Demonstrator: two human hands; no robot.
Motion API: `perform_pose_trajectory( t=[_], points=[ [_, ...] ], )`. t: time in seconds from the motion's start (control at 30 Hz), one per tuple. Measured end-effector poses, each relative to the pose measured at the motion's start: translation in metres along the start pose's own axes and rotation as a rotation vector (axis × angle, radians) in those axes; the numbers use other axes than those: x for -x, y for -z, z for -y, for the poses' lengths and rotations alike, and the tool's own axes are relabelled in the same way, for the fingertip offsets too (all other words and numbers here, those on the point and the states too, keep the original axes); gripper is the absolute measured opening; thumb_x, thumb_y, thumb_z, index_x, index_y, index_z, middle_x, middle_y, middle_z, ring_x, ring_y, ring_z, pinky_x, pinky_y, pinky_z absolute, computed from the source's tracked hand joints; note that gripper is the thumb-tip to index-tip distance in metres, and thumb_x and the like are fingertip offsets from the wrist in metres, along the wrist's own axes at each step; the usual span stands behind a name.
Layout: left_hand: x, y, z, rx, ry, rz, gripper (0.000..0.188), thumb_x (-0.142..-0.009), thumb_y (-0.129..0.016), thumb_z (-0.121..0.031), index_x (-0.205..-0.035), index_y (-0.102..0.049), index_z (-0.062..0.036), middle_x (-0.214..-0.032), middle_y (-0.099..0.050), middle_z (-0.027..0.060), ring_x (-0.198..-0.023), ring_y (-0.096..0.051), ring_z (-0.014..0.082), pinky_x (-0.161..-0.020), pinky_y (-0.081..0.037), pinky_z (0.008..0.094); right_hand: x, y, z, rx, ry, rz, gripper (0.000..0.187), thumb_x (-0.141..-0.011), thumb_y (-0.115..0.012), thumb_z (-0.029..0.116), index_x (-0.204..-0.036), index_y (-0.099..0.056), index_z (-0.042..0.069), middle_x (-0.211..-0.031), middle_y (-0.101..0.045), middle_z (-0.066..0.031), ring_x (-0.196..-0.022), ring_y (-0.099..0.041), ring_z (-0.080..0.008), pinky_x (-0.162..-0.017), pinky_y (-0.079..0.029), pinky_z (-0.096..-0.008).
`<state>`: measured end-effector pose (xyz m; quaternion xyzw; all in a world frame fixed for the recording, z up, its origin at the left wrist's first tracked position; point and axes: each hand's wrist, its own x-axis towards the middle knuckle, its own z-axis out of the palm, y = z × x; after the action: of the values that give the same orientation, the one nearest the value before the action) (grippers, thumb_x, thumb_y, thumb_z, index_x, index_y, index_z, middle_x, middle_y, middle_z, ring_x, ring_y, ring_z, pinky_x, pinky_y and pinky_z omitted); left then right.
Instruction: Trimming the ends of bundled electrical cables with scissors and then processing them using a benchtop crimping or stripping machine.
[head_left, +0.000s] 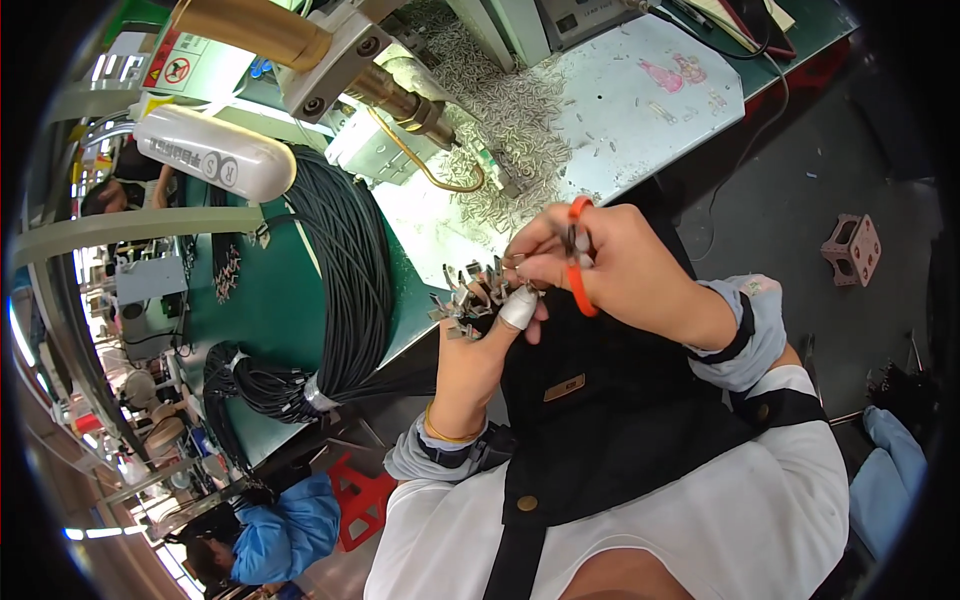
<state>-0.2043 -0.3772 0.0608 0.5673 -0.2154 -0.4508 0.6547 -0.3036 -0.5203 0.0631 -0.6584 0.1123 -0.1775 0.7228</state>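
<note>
My left hand [478,365] is closed around a bunch of black cable ends [468,300] tipped with silvery metal clips, which fan out above the fingers. A white cover [517,308] wraps the left thumb. My right hand [640,265] carries a small orange-handled tool [581,290] across its fingers; whether it is pliers or snips I cannot tell. The right thumb and forefinger pinch together at the clips, beside the covered thumb. What lies between these fingertips is too small to make out.
A press head [400,105] with a bent brass tube stands over a metal plate [640,120] strewn with small metal pieces. A thick coil of black cable [345,260] rests on the green table [255,290]. A red stool [360,500] and a blue-clad person [290,530] are lower left.
</note>
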Motion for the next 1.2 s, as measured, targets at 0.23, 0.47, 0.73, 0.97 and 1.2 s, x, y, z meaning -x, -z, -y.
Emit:
perform_pose_trajectory(
  t=[0.23, 0.47, 0.73, 0.97, 1.2],
  points=[
    [-0.001, 0.0, -0.011, 0.283, -0.002, -0.057, 0.019, -0.078, -0.051, 0.002, -0.098, -0.051, 0.0049, -0.075, -0.055, 0.0091, -0.057, -0.047, 0.0113, -0.053, -0.038, 0.0236, 0.004, -0.011, -0.014, 0.509, 0.413, -0.213, 0.021, -0.077, -0.059, 0.003, -0.098, -0.059, 0.004, -0.091, -0.062, -0.0094, -0.077, -0.062, -0.0154, -0.067, -0.048, -0.0237],
    [0.002, -0.004, -0.005, 0.049, -0.144, -0.201, 0.018, -0.075, -0.052, 0.006, -0.093, -0.053, 0.0047, -0.075, -0.054, 0.0075, -0.057, -0.045, 0.0093, -0.052, -0.036, 0.0213, 0.005, -0.012, -0.02, 0.912, 0.775, -0.302, 0.023, -0.07, -0.064, 0.001, -0.092, -0.06, 0.005, -0.089, -0.063, -0.0092, -0.073, -0.063, -0.0217, -0.063, -0.049, -0.0243],
    [0.001, -0.005, -0.01, 0.138, -0.014, -0.204, 0.021, -0.072, -0.057, 0.008, -0.092, -0.054, 0.0026, -0.077, -0.055, 0.004, -0.064, -0.05, 0.0089, -0.06, -0.04, 0.0198, 0.008, -0.009, -0.025, 0.4, 0.347, -0.137, 0.023, -0.069, -0.065, -0.001, -0.091, -0.059, 0.003, -0.072, -0.063, -0.0078, -0.06, -0.062, -0.0165, -0.051, -0.047, -0.0222],
    [-0.001, -0.013, 0.001, -0.423, -0.317, -0.26, 0.018, -0.072, -0.059, 0.009, -0.088, -0.055, 0.0017, -0.079, -0.056, 0.0031, -0.068, -0.052, 0.0081, -0.063, -0.041, 0.0199, 0.017, -0.019, -0.014, 0.482, 0.238, -0.197, 0.019, -0.074, -0.061, -0.002, -0.093, -0.055, -0.001, -0.082, -0.061, -0.0123, -0.065, -0.059, -0.0105, -0.056, -0.046, -0.0204],
    [-0.002, -0.011, -0.007, -0.16, -0.139, -0.29, 0.015, -0.072, -0.061, 0.005, -0.086, -0.056, 0.002, -0.077, -0.055, 0.0031, -0.065, -0.05, 0.0075, -0.059, -0.04, 0.019, 0.011, -0.018, -0.028, -0.047, 0.051, -0.192, 0.011, -0.077, -0.058, -0.002, -0.085, -0.053, -0.003, -0.079, -0.061, -0.0116, -0.063, -0.055, -0.0067, -0.053, -0.044, -0.0206]
  ],
)
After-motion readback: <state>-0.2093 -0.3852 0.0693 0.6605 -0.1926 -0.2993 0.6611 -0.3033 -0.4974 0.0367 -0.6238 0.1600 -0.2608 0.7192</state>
